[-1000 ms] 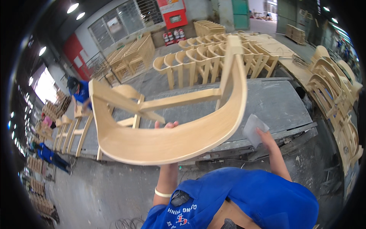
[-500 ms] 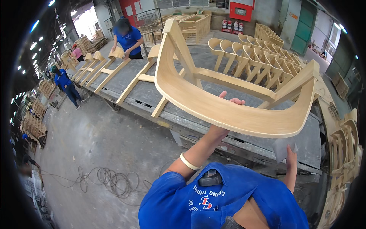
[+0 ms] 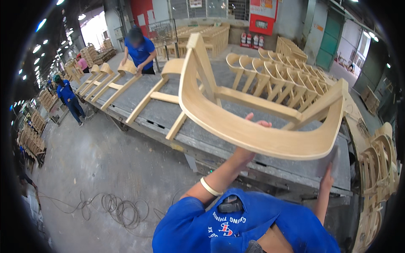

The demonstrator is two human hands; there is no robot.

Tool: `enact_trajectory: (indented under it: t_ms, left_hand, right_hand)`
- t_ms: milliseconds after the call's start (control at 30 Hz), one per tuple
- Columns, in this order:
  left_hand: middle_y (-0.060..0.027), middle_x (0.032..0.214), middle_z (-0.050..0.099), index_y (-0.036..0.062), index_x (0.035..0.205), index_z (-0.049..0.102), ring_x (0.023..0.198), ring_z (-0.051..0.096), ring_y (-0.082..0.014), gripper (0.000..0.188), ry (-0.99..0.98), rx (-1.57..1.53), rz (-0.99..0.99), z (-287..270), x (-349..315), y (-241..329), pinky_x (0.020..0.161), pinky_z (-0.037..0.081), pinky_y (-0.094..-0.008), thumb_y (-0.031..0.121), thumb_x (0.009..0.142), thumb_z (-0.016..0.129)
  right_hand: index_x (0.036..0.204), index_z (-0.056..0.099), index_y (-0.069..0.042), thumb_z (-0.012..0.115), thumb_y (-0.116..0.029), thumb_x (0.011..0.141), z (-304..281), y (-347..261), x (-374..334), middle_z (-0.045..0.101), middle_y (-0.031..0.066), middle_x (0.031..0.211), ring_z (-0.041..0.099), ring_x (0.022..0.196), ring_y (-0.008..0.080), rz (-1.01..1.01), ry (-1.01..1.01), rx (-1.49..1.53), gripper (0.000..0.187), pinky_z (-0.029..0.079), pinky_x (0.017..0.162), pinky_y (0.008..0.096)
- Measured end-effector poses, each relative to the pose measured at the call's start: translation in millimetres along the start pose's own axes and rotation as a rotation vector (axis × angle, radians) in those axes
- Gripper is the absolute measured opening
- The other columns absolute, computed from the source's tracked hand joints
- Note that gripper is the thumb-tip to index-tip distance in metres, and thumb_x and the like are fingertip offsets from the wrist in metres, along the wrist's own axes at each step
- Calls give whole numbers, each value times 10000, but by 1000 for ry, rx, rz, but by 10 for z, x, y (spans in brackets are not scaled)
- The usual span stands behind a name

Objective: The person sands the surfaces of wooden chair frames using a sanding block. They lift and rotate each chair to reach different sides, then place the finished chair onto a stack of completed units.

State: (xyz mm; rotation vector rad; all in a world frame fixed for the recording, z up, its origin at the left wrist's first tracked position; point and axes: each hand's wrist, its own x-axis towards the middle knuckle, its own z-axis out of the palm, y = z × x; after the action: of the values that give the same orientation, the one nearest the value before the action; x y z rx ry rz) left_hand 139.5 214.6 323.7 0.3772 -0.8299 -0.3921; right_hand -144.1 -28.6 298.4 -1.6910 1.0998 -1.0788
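Note:
A pale wooden chair frame (image 3: 261,137) with a wide curved backrest is held tilted above the grey workbench, its curved band facing me. My left hand (image 3: 249,145) grips that band from below, the fingertips showing behind its upper edge and part of the palm hidden by the wood. In my right hand (image 3: 327,179) is a thin grey sheet of sandpaper (image 3: 328,159), held up at the lower right end of the backrest. Whether the sheet touches the wood I cannot tell.
More chair frames (image 3: 147,99) lie along the workbench (image 3: 147,114) to the left, where a co-worker (image 3: 139,48) handles one. Rows of frames (image 3: 282,76) stand beyond the bench. Curved parts are stacked (image 3: 377,160) at the right. A coiled cable (image 3: 122,208) lies on the floor.
My right hand has risen with the sandpaper, from below the backrest to its right end, and the sheet has turned more edge-on. My left hand keeps its hold; the view has shifted slightly.

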Motion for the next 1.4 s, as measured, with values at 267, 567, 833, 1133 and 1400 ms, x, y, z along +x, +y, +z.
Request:
enact_trajectory:
  t_ms: [267,567,833,1133,1400]
  left_hand:
    - [-163,1204,499,63,1423,-8,1170,503,-270,848,4,25,-40,-14,-39,-37,996,416,-417,217,887,631]
    - [-137,1195,503,45,1422,-21,1098,533,-206,853,105,-14,-142,81,33,-9,960,434,-362,233,895,624]
    - [-129,1201,516,21,1421,51,1132,503,-207,762,208,220,-108,19,100,-76,981,398,-343,305,931,562]
    - [-223,1487,81,54,1456,-15,1392,122,-339,1132,520,1252,524,230,3,790,1129,106,-456,320,710,793]
    - [-106,1170,554,163,1133,546,1243,376,-330,462,-26,2016,804,908,35,820,1088,123,-519,384,764,716]
  right_hand:
    - [1340,432,-49,381,-164,961,322,-1579,-773,335,195,1427,296,1323,419,-1211,-32,-280,399,182,1086,521]
    - [1319,467,-78,458,-263,930,552,-1964,-852,397,200,1387,332,1276,463,-1407,-46,-617,430,183,1058,585]
    - [1273,489,-17,414,-207,934,724,-2006,-707,398,201,1385,303,1313,438,-1364,69,-552,396,192,1074,545]
    - [1252,545,-75,579,-121,775,770,-1982,-616,414,153,1395,288,1330,416,-1302,122,-477,480,110,1094,541]
    - [1250,554,-170,603,-262,812,658,-2014,-536,443,125,1377,292,1322,423,-1430,46,-413,450,95,1091,560]
